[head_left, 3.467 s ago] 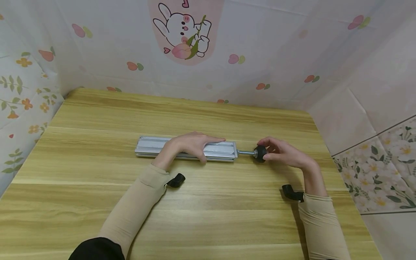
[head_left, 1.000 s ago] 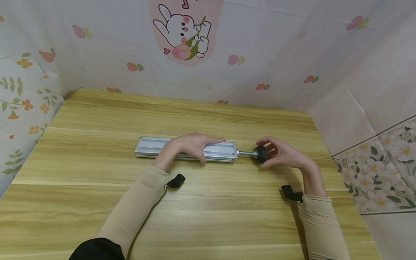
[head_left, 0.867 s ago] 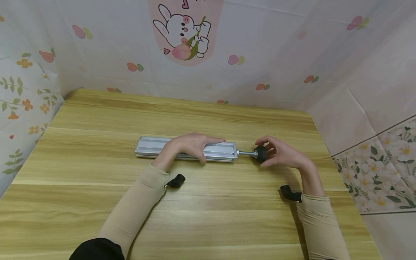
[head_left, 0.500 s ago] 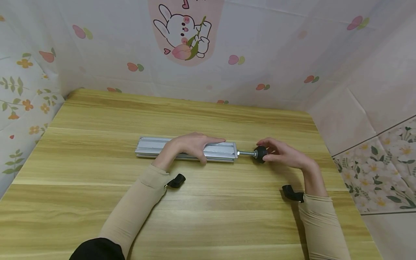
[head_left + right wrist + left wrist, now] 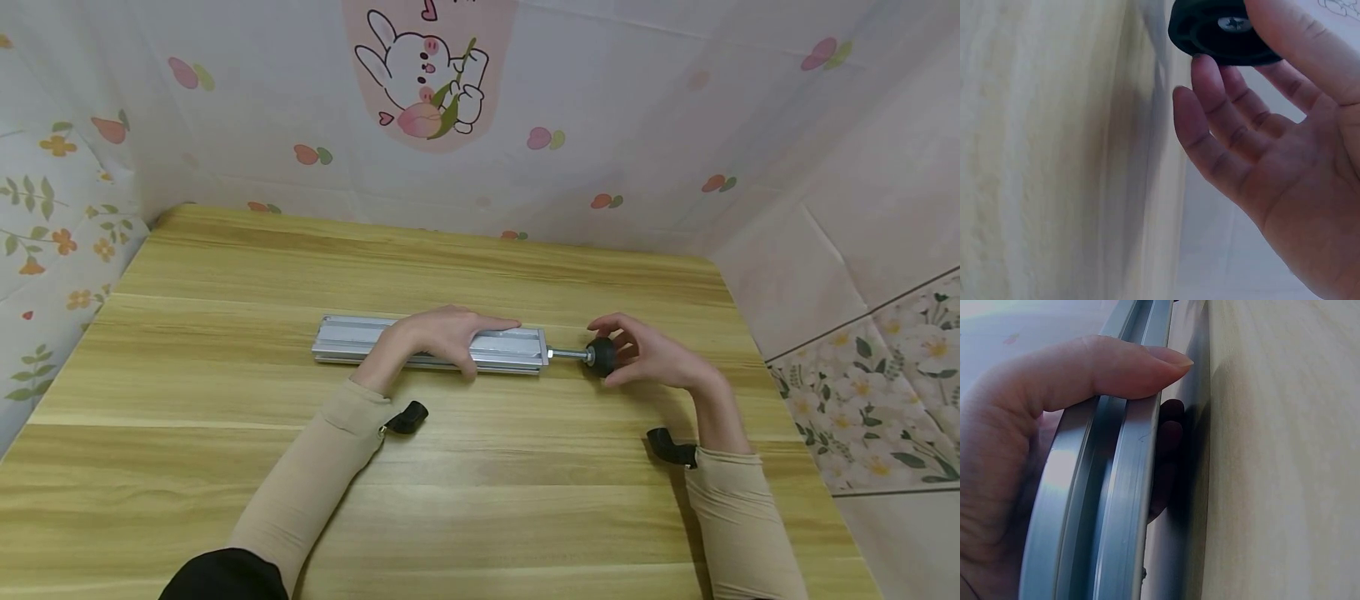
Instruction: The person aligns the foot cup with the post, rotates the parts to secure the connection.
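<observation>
A silver aluminium profile lies lengthwise on the wooden table. My left hand grips it across the middle; in the left wrist view the thumb lies over the slotted face, with fingertips showing past the far edge. From the profile's right end sticks a threaded rod with a nut, ending in a black round levelling foot. My right hand has thumb and bent fingers around that foot. The right wrist view shows the foot's hollow underside with a cross-head screw, and a fingertip touching its rim.
Light wood table extends on all sides of the profile. A patterned cloth wall stands behind it, with further patterned sheets at left and right. Black wrist cameras project from both beige sleeves.
My right thumb and fingers close on the levelling foot, then spread and shift slightly along its rim, in repeated small turns of the hand. My left hand and the profile stay put.
</observation>
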`<move>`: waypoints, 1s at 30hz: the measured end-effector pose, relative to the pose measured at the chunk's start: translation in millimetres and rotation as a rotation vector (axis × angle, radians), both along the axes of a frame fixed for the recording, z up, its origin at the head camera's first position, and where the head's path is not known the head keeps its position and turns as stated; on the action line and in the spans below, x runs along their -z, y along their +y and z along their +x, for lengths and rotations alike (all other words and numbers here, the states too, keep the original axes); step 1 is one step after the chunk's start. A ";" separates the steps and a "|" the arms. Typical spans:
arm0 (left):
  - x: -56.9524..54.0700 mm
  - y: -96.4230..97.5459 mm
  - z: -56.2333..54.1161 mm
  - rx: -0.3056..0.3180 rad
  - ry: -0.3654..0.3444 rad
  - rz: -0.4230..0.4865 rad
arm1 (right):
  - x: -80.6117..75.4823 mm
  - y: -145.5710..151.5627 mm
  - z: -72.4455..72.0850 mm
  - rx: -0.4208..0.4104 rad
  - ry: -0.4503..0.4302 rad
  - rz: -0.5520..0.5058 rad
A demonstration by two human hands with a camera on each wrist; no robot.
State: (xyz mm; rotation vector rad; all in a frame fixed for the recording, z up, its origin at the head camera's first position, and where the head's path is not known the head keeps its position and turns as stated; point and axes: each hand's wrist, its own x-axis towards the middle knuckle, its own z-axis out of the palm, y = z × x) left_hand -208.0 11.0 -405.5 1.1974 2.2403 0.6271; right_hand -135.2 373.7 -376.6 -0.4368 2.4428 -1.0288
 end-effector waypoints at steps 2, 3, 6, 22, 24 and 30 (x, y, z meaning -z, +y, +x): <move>-0.2 0.0 0.0 0.000 0.000 -0.001 | 1.0 -0.6 -0.2 0.003 0.001 -0.001; -0.4 0.0 0.1 0.000 0.000 -0.001 | 1.2 -0.8 -0.3 0.004 0.004 -0.001; -1.0 0.0 0.4 -0.002 0.002 0.000 | 1.0 0.5 -0.1 -0.005 0.023 0.011; -1.6 0.0 1.1 -0.009 -0.001 -0.003 | -1.2 6.3 1.6 -0.040 0.017 0.018; -1.7 -0.1 1.2 -0.013 -0.003 -0.003 | 0.0 4.6 1.3 -0.033 0.013 0.001; -2.0 0.0 1.2 -0.015 -0.005 -0.006 | 3.1 1.7 -0.7 -0.010 0.033 -0.002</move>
